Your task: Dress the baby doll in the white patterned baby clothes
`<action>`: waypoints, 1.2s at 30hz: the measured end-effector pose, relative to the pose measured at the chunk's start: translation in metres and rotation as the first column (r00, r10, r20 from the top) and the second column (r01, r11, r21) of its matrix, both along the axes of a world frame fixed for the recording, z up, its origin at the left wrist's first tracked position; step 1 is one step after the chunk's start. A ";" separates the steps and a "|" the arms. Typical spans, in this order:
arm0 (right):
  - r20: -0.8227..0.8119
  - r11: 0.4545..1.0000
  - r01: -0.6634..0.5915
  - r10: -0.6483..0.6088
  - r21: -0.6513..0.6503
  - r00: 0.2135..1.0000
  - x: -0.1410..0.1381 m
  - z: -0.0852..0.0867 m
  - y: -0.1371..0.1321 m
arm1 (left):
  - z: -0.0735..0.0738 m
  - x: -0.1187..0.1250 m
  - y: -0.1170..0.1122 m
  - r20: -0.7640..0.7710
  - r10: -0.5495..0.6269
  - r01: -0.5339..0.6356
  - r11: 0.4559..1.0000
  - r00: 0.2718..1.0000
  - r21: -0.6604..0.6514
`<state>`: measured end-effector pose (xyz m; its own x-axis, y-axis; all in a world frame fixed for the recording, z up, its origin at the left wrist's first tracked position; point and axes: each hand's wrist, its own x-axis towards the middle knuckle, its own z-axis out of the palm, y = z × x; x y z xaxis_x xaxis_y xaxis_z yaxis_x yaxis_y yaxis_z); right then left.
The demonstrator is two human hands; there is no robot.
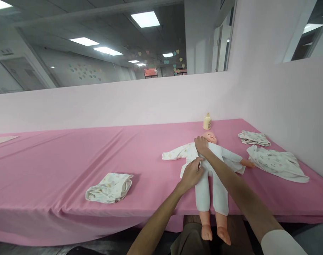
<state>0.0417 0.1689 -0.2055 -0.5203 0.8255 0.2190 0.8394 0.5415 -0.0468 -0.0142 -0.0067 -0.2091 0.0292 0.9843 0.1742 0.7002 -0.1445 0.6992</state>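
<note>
A baby doll (211, 187) lies on its back on the pink table (71, 159), head toward the wall and feet hanging over the near edge. It wears a white bodysuit, and a patterned white jacket (181, 152) is spread open under it. My left hand (191, 174) pinches the jacket's left front edge at the doll's waist. My right hand (201, 145) is closed on the jacket near the doll's neck and shoulder. The doll's bare arm sticks out to the right.
A folded pair of small patterned pants (109, 187) lies left of the doll. Two more baby garments (277, 161) (254, 138) lie at the right by the pink wall. A cream baby bottle (207, 122) stands behind the doll's head.
</note>
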 end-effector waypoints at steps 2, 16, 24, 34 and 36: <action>-0.006 1.000 0.015 -0.015 0.002 1.000 -0.001 0.001 -0.004 | 0.001 -0.001 -0.002 -0.029 -0.016 0.015 1.000 0.999 -0.026; -0.423 0.861 0.471 -0.506 -0.194 0.752 0.213 -0.042 -0.068 | 0.037 0.039 0.071 -0.444 -0.062 0.173 0.961 0.894 0.214; -0.190 0.817 0.471 -0.548 -0.333 0.815 0.231 -0.062 -0.077 | 0.024 0.128 0.163 -0.699 -0.424 0.426 0.885 0.576 -0.186; -0.227 0.818 0.482 -0.557 -0.314 0.799 0.234 -0.056 -0.049 | 0.016 0.113 0.185 -0.761 -0.345 0.314 0.929 0.550 -0.195; -0.245 0.789 0.540 -0.608 -0.293 0.755 0.258 -0.047 -0.041 | 0.024 0.103 0.188 -0.753 -0.322 0.302 0.938 0.574 -0.171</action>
<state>0.3000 0.1277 -0.2529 0.1349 0.9869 0.0879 0.9087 -0.0879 -0.4080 0.0885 0.1809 -0.1854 0.4467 0.8911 -0.0801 0.8903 -0.4516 -0.0583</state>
